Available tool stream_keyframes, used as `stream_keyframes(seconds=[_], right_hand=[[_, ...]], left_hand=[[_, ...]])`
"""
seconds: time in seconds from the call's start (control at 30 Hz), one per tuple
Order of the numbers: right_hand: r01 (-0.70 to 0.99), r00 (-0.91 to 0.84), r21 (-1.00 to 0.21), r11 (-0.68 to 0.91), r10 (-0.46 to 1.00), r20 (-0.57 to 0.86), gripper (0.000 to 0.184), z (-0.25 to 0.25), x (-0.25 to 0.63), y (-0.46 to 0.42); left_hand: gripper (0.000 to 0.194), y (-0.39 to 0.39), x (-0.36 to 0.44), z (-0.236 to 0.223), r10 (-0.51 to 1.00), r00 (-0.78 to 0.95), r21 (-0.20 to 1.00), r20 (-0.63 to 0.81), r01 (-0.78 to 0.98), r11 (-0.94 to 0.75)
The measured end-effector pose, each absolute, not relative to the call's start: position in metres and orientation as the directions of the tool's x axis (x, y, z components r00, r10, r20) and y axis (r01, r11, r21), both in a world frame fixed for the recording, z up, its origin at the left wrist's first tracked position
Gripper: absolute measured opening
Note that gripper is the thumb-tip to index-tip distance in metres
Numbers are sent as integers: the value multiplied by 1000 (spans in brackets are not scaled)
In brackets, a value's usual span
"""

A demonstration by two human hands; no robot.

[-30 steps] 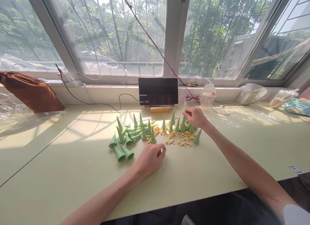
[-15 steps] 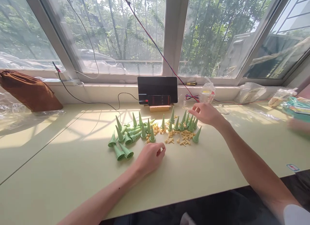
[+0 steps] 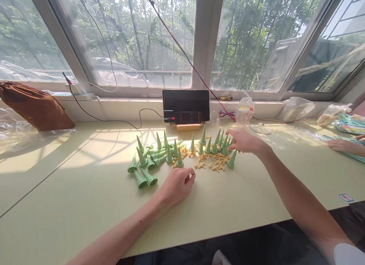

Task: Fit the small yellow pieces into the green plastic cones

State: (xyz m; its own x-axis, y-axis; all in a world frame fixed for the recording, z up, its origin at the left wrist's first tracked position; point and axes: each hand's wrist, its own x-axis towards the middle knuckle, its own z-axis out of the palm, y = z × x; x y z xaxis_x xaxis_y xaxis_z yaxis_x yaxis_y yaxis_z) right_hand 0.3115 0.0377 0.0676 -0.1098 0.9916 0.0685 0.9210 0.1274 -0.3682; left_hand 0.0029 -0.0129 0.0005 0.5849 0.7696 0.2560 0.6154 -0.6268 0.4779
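My left hand [image 3: 178,185] rests on the table before the pile, its fingers curled together; anything inside them is hidden. Just behind it stands a green cone [image 3: 179,159]. At the right end of the group, my right hand [image 3: 246,140] has thumb and forefinger apart beside upright green cones [image 3: 216,142]; I see no firm grip on any. One separate green cone [image 3: 232,160] stands below that hand. Small yellow pegs [image 3: 218,166] lie scattered between the hands. To the left, several hollow green cones [image 3: 148,177] lie on their sides, with others upright.
A phone [image 3: 187,117] leans on a dark tablet [image 3: 185,99] at the back. A brown drawstring bag [image 3: 37,109] stands left. Clear plastic bags [image 3: 295,108] line the sill side. Another person's hand [image 3: 342,145] is at the far right. The table's front edge [image 3: 228,234] runs below my arms.
My right hand has moved slightly right and down beside the cones, and its fingers have parted. My left hand stays put. The other person's hand has come further into view with teal material.
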Motion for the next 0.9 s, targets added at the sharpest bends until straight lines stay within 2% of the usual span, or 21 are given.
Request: stream_keyframes(seconds=[0.1,0.27,0.43,0.6,0.9], right_hand=[[952,-42,-302,54,998,47,25,67,310,42],[978,-71,-190,86,994,83,8,68,307,47],[985,-70,-155,77,996,46,12,70,306,47],[982,-74,-169,80,996,39,16,79,304,39],[973,-82,-207,103,991,105,16,101,288,21]], left_hand=[[24,-13,3,1,771,584,481,256,615,-625],[23,-11,3,-2,769,583,486,261,609,-627],[23,-11,2,-2,772,585,491,251,610,-622],[24,-12,3,-1,773,581,500,254,606,-619],[22,-13,3,-2,770,578,496,269,603,-625]])
